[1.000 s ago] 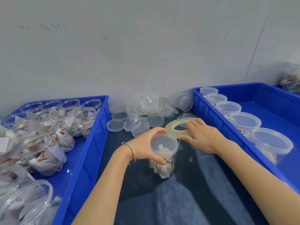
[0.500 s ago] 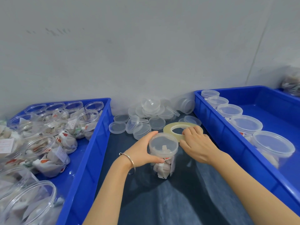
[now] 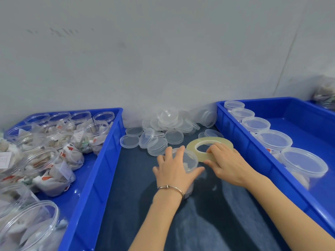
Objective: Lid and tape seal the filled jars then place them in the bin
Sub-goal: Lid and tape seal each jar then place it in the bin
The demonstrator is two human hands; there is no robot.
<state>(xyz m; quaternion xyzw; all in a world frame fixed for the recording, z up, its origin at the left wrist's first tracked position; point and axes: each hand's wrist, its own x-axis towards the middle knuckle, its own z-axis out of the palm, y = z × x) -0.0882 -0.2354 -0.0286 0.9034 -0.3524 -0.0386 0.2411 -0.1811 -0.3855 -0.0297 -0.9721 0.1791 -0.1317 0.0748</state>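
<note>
Two bare hands work at the middle of a table [image 3: 199, 223] covered in dark blue cloth. The left hand [image 3: 174, 171], with a thin metal bracelet [image 3: 169, 187] at its wrist, lies over the top of a clear plastic jar with a clear lid [image 3: 190, 160], fingers spread and curled over the lid's rim, holding it down. White wrapped packets show faintly through the jar wall. Just beside it, the right hand [image 3: 228, 165] grips a flat roll of pale yellowish clear tape [image 3: 194, 145] lying on the cloth, fingertips hooked into the roll's central hole and thumb against its near outer edge. The roll touches or nearly touches the jar's far side.

Behind them, against the grey wall, sits a loose heap of clear round lids [image 3: 163, 131]. To the left, a blue plastic bin [image 3: 101, 169] holds many open clear jars stuffed with white packets [image 3: 54, 160]. To the right, another blue plastic bin [image 3: 253, 151] holds a row of lidded clear jars [image 3: 273, 140] along its near wall.
</note>
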